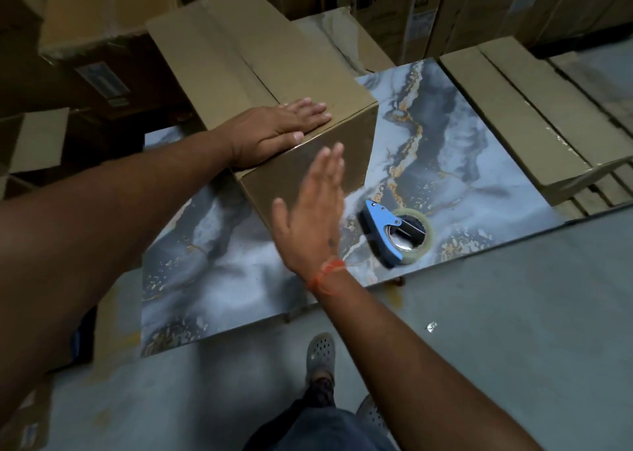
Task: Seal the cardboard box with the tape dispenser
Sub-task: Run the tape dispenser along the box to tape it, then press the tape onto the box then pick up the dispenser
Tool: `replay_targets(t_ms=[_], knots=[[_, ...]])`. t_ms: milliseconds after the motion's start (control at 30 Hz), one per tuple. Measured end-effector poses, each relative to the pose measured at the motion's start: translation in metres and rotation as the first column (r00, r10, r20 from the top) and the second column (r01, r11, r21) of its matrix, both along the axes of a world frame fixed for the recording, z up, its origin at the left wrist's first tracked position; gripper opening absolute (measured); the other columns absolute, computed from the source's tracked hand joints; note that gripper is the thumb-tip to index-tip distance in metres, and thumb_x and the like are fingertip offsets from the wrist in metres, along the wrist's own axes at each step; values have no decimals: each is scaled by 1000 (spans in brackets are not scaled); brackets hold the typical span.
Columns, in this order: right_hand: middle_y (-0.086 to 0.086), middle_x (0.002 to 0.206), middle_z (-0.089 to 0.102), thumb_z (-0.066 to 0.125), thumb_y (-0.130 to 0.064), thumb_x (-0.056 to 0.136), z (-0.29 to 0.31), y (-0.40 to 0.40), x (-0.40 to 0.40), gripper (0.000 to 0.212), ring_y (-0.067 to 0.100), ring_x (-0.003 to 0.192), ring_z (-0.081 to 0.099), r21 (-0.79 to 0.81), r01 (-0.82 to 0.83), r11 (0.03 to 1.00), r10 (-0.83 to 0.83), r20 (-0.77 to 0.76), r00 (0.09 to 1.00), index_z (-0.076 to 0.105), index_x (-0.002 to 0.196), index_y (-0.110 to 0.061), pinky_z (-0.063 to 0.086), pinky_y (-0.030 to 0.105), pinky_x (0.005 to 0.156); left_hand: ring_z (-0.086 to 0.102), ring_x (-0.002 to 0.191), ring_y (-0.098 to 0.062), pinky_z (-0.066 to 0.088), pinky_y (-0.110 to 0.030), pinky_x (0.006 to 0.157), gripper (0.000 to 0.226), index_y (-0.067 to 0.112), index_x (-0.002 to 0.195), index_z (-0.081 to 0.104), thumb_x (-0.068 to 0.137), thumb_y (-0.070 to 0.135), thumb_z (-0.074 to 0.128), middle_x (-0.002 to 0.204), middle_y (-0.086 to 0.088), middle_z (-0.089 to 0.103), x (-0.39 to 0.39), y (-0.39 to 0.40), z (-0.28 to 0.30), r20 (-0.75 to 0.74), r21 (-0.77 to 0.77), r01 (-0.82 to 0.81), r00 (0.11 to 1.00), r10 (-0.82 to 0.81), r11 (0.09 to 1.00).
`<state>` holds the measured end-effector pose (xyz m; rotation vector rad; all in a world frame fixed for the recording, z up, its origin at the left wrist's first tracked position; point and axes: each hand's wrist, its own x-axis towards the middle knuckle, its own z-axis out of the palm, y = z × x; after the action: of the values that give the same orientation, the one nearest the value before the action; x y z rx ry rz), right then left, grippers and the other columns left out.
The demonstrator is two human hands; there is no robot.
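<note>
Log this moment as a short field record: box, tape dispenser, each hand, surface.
box: cardboard box, flaps closed, on the marbled tile slab
tape dispenser: blue tape dispenser, lying on the slab, right of the box, untouched
left hand: left hand flat on the box top near its corner
right hand: right hand open, empty, in front of the box's side

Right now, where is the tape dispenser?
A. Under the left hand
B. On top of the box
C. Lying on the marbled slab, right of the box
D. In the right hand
C: the blue tape dispenser lies on the marbled slab beside the cardboard box, untouched; the right hand is open with nothing in it, and the left hand presses flat on the box top.
</note>
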<state>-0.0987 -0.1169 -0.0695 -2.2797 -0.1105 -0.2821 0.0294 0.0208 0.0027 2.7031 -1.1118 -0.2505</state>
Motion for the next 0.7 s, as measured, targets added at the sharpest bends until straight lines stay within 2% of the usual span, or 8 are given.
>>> replay_targets(t_ms=[67, 200, 333, 400, 467, 567, 700], knots=[[18, 166, -16, 60, -29, 77, 8, 27, 10, 108, 32, 155, -10, 57, -36, 998, 39, -51, 998, -7, 156, 0, 15, 49, 124, 14, 160, -24, 11, -32, 129, 55, 18, 162, 29, 108, 31, 30, 170, -7, 23, 1, 0, -1, 4, -15, -5, 1000, 5, 1000], [17, 163, -26, 72, -27, 71, -4, 57, 17, 124, 32, 153, -20, -10, 9, 1000, -10, -105, 994, -17, 154, 0, 15, 47, 124, 14, 160, -21, 10, -27, 128, 55, 20, 162, 29, 108, 31, 29, 170, -5, 24, 3, 3, -4, 6, -19, -10, 1000, 10, 1000], [19, 162, -28, 69, -20, 65, -18, 65, 22, 125, 32, 153, -19, 89, 70, 994, -55, -162, 985, -17, 153, 1, 13, 45, 124, 12, 160, -22, 12, -31, 128, 55, 20, 162, 28, 108, 31, 29, 171, -5, 23, 5, 3, -5, -3, -14, -8, 1000, 8, 1000], [19, 162, -29, 68, -17, 61, -28, 64, 25, 128, 33, 154, -16, 135, 129, 982, -95, -232, 968, -19, 153, 2, 19, 46, 124, 13, 160, -23, 13, -33, 129, 55, 19, 162, 29, 109, 31, 29, 170, -6, 23, 4, 3, -5, 5, -19, -4, 1000, 4, 1000], [19, 162, -28, 68, -15, 59, -37, 63, 28, 128, 33, 154, -15, 138, 151, 979, -113, -251, 961, -18, 153, 3, 22, 45, 123, 13, 160, -24, 14, -34, 129, 55, 19, 162, 29, 108, 31, 29, 170, -6, 23, 4, 4, -6, 10, -17, -2, 1000, 2, 1000], [18, 161, -30, 67, -14, 57, -41, 62, 33, 130, 30, 153, -19, 180, 183, 966, -123, -301, 946, -20, 152, 3, 15, 39, 124, 13, 160, -24, 15, -35, 128, 55, 19, 162, 29, 108, 32, 29, 170, -6, 24, 4, 3, -6, 10, -15, -9, 1000, 9, 1000], [19, 161, -31, 71, -16, 59, -46, 61, 35, 132, 30, 153, -19, 183, 177, 967, -110, -326, 939, -22, 151, 3, 17, 40, 123, 13, 159, -23, 15, -35, 128, 56, 20, 162, 29, 108, 34, 27, 170, -5, 24, 4, 3, -6, 15, -12, -16, 1000, 16, 1000]])
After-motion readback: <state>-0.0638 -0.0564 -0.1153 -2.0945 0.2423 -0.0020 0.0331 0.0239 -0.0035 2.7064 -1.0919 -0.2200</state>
